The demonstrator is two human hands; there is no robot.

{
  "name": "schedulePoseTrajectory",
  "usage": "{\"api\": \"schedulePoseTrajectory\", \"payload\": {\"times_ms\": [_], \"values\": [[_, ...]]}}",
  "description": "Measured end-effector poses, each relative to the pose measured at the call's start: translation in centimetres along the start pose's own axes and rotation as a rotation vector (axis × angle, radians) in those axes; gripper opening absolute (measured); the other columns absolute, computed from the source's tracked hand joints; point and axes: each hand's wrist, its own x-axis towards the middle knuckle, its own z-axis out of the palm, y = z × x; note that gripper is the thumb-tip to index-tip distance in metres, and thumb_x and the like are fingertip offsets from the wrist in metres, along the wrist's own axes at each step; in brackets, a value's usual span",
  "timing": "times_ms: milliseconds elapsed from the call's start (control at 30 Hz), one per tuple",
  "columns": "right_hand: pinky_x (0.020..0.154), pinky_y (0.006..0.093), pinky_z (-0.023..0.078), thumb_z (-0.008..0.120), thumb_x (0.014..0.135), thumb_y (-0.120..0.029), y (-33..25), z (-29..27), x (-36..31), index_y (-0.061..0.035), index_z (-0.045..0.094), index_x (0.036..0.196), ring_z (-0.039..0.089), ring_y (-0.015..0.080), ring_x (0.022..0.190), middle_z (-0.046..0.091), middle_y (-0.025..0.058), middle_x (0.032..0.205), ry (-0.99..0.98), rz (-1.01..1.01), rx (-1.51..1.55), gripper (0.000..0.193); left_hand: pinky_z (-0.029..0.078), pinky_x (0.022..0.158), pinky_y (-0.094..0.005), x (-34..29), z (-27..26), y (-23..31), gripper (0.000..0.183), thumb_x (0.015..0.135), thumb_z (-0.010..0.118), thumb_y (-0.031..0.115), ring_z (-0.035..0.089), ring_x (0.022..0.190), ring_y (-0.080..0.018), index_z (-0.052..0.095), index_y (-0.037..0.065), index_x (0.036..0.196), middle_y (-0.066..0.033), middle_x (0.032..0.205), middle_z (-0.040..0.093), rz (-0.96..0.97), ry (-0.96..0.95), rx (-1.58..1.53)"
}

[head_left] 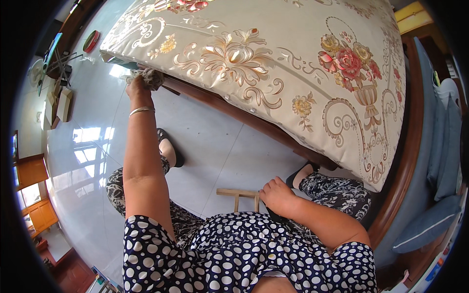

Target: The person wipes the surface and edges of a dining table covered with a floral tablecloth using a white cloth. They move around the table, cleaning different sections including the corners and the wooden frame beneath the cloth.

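- Cloth (154,79) is held bunched in the left hand (138,87), below the hanging edge of the patterned cover (234,58).
- Close to the body, the right hand (278,197) is curled beside a wooden frame (227,192); whether anything is gripped cannot be told.
- The frame could be knocked if a leg is swung inward.
- Near the table rail (259,125), the right shoe (294,179) could be bumped if the foot is slid forward.
- Along the rail, the cover's edge could be snagged and dragged if the cloth is pulled back sharply.
- With the left arm stretched well out, balance could be lost through further leaning.
- Room for that arm is offered over the shiny floor (97,180) leftward; rightward, movement is bounded by the couch (409,168).
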Motion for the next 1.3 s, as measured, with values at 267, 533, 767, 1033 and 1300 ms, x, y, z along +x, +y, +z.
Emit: {"api": "schedulePoseTrajectory", "payload": {"times_ms": [267,533,767,1033,1300], "values": [[0.087,0.0404,0.037,0.054,0.078,-0.017,-0.3,-0.1,-0.9,-0.0073,0.064,0.093,0.056,0.0239,0.092,0.063,0.0081,0.092,0.02,-0.005,-0.035,0.021,0.052,0.085,-0.0397,-10.7,1.6,-3.0,0.057,0.071,0.042,-0.017,0.06,0.101,-0.0308,0.043,-0.002,0.126,-0.017,0.115,0.056,0.045,-0.332,0.226],[0.08,0.0355,0.037,0.056,0.076,-0.017,0.7,0.1,-1.4,-0.0082,0.065,0.09,0.057,0.0216,0.089,0.064,0.0063,0.089,0.01,0.067,-0.011,0.019,0.05,0.086,-0.0375,-25.3,1.5,-8.7,0.049,0.075,0.044,-0.013,0.059,0.101,-0.0277,0.044,-0.003,0.123,-0.0153,0.114,0.057,-0.163,-0.442,0.158],[0.078,0.0361,0.04,0.062,0.072,-0.017,2.4,2.3,-2.3,-0.0094,0.065,0.093,0.058,0.0221,0.09,0.064,0.0064,0.09,-0.031,0.154,-0.037,0.023,0.051,0.083,-0.0354,-35.0,2.7,-12.9,0.042,0.072,0.049,-0.013,0.06,0.097,-0.0255,0.05,-0.004,0.113,-0.0146,0.108,0.059,-0.467,-0.543,0.28],[0.079,0.036,0.041,0.059,0.074,-0.016,4.8,3.4,-3.9,-0.0103,0.064,0.094,0.059,0.0209,0.092,0.064,0.0058,0.091,0.107,0.302,0.048,0.022,0.052,0.08,-0.0364,-38.7,3.4,-17.4,0.038,0.076,0.051,-0.012,0.061,0.094,-0.0256,0.05,-0.002,0.113,-0.013,0.106,0.059,-0.566,-0.561,0.352],[0.079,0.0378,0.04,0.063,0.075,-0.024,6.6,6.8,-5.2,-0.0068,0.062,0.087,0.059,0.0256,0.089,0.063,0.0102,0.087,0.13,0.42,0.204,0.022,0.053,0.081,-0.0408,-41.6,4.1,-19.9,0.031,0.079,0.054,-0.008,0.062,0.094,-0.0296,0.053,-0.005,0.11,-0.0164,0.106,0.061,-0.712,-0.645,0.401]]}}
